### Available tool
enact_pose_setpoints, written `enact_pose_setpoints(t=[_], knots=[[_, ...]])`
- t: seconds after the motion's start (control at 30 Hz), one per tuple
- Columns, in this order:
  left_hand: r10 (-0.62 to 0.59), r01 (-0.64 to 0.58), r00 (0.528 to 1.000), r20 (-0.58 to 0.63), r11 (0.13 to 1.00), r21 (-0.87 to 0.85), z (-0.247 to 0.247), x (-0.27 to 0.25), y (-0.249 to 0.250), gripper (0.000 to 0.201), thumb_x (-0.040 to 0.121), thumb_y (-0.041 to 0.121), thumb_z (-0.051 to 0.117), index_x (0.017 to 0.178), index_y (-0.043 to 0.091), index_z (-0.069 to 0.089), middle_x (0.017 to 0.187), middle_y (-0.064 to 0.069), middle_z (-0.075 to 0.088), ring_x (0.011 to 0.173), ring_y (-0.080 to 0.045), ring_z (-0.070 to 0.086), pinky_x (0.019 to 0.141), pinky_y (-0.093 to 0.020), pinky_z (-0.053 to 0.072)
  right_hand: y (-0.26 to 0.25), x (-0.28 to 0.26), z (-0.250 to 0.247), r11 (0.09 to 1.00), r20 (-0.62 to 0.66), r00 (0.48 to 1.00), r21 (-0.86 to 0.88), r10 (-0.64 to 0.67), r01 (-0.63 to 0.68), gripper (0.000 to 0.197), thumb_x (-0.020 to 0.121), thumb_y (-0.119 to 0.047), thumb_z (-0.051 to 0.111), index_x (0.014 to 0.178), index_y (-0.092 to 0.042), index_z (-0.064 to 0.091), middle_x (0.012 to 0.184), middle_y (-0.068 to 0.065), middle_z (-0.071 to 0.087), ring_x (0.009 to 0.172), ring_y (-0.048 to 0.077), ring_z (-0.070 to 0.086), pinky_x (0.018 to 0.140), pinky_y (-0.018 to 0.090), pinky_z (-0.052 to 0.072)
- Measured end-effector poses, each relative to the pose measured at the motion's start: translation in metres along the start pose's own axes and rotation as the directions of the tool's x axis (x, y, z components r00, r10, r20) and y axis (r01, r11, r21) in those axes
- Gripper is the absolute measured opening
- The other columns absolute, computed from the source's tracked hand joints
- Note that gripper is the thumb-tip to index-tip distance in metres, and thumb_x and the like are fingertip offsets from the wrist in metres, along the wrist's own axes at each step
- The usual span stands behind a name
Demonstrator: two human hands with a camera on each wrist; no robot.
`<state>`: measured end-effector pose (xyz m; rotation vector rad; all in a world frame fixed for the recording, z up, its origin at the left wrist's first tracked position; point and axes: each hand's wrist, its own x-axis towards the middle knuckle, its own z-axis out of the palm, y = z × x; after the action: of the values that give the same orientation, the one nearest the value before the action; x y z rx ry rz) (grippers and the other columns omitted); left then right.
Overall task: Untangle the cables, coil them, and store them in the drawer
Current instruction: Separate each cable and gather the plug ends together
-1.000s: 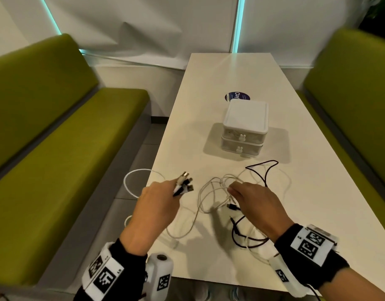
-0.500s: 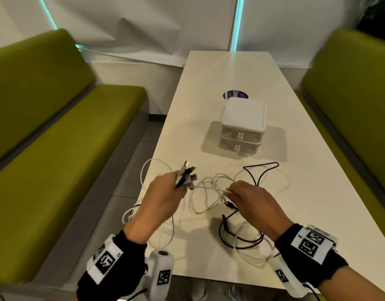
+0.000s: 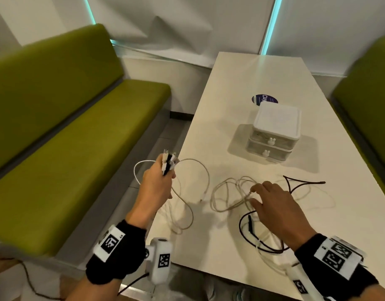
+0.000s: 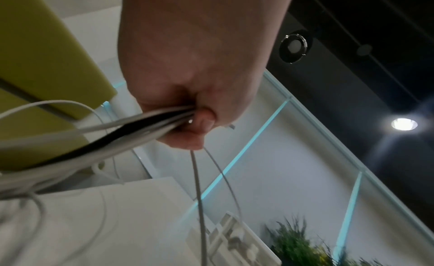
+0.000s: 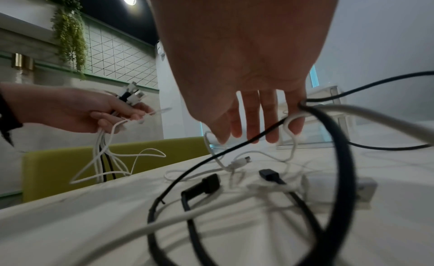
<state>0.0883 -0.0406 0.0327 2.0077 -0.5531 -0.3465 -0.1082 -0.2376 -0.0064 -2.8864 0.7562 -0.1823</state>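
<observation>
My left hand is raised beyond the table's left edge and grips a bundle of white and black cable plug ends. White loops hang from the left hand down to the table. A tangle of white cables and a black cable lies on the white table. My right hand hovers over the tangle with straight, spread fingers; a white loop crosses the little finger. The white two-drawer box stands behind with both drawers closed.
Green benches flank the table on both sides, the right one close to the table's edge. A round blue sticker lies behind the drawer box. Grey floor shows between the left bench and the table.
My left hand has swung left and up past the table edge with the plug ends, drawing white loops out. My right hand has let go of the white cable and spread its fingers.
</observation>
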Motion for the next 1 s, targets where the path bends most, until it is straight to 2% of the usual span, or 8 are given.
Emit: enact_pose_setpoints(t=[0.1,0.27,0.37,0.5,0.6,0.77,0.9,1.0], knots=[[-0.066,0.058,0.985,-0.157,0.997,-0.054,-0.025,0.008,-0.016,0.006,0.101,0.019,0.043,0.098,0.022,0.047,0.077,-0.003,0.058,0.053,-0.016,0.051,0.054,-0.043,0.053,-0.006,0.001,0.006,0.998,-0.109,0.993,-0.027,-0.051,0.048,0.017,0.079,-0.016,0.075,0.095,-0.014,0.067,0.081,0.004,0.063,0.074,0.031,0.062,0.062,0.04,0.047],[-0.107,0.086,0.953,-0.284,0.993,-0.085,-0.055,0.021,-0.038,0.012,0.102,0.014,0.044,0.106,0.023,0.052,0.093,0.004,0.065,0.041,-0.006,0.053,0.048,-0.026,0.045,-0.019,0.0,0.01,0.994,-0.106,0.989,-0.026,-0.106,0.103,0.007,0.081,-0.017,0.069,0.079,-0.017,0.062,0.072,-0.001,0.057,0.069,0.029,0.059,0.057,0.038,0.045],[-0.137,0.138,0.946,-0.295,0.99,-0.015,-0.057,0.022,-0.049,0.02,0.102,0.015,0.044,0.114,0.023,0.059,0.077,-0.007,0.067,0.036,0.0,0.053,0.047,-0.022,0.039,-0.021,0.001,0.013,0.991,-0.062,0.991,-0.06,-0.12,0.117,0.022,0.082,-0.015,0.068,0.067,-0.018,0.053,0.062,-0.002,0.052,0.06,0.028,0.056,0.053,0.038,0.044],[-0.144,0.157,0.946,-0.289,0.987,0.024,-0.05,0.021,-0.055,0.032,0.101,0.014,0.046,0.132,0.017,0.051,0.097,-0.012,0.07,0.03,-0.001,0.048,0.059,-0.032,0.049,-0.021,-0.002,0.014,0.989,0.034,0.993,-0.096,-0.112,0.115,0.039,0.077,-0.013,0.07,0.058,-0.022,0.037,0.05,-0.007,0.038,0.046,0.024,0.048,0.049,0.032,0.034],[-0.153,0.175,0.955,-0.253,0.982,0.067,-0.046,0.02,-0.057,0.02,0.102,0.022,0.047,0.115,0.019,0.062,0.073,-0.004,0.073,0.032,-0.002,0.043,0.049,-0.026,0.04,-0.019,-0.004,0.014,0.992,0.107,0.993,-0.106,-0.059,0.071,0.031,0.078,-0.019,0.063,0.057,-0.021,0.04,0.052,-0.005,0.043,0.05,0.021,0.043,0.056,0.032,0.031],[-0.133,0.128,0.979,-0.156,0.991,-0.043,-0.031,0.015,-0.044,0.029,0.101,0.029,0.046,0.093,0.018,0.071,0.075,0.005,0.073,0.062,-0.014,0.068,0.066,-0.031,0.054,-0.017,-0.008,0.012,0.997,0.148,0.987,-0.053,-0.054,0.062,0.029,0.086,-0.04,0.058,0.064,-0.026,0.046,0.065,-0.005,0.053,0.062,0.018,0.053,0.067,0.034,0.037],[-0.112,0.113,0.994,0.014,0.993,-0.04,-0.011,0.007,-0.024,0.055,0.1,0.048,0.039,0.069,0.019,0.073,0.056,-0.005,0.067,0.063,-0.023,0.066,0.068,-0.035,0.049,-0.016,-0.01,0.01,0.996,0.179,0.984,-0.083,-0.028,0.043,0.023,0.094,-0.047,0.047,0.094,-0.026,0.056,0.088,-0.006,0.065,0.089,0.016,0.064,0.081,0.035,0.039],[-0.113,0.12,0.983,0.145,0.992,-0.041,0.012,-0.001,-0.009,0.064,0.097,0.056,0.039,0.057,0.017,0.071,0.046,0.001,0.05,0.05,-0.021,0.054,0.064,-0.036,0.046,-0.012,-0.012,0.012,0.994,0.231,0.973,-0.106,0.018,0.007,0.028,0.095,-0.05,0.045,0.102,-0.024,0.054,0.095,-0.006,0.066,0.095,0.016,0.063,0.085,0.035,0.037]])
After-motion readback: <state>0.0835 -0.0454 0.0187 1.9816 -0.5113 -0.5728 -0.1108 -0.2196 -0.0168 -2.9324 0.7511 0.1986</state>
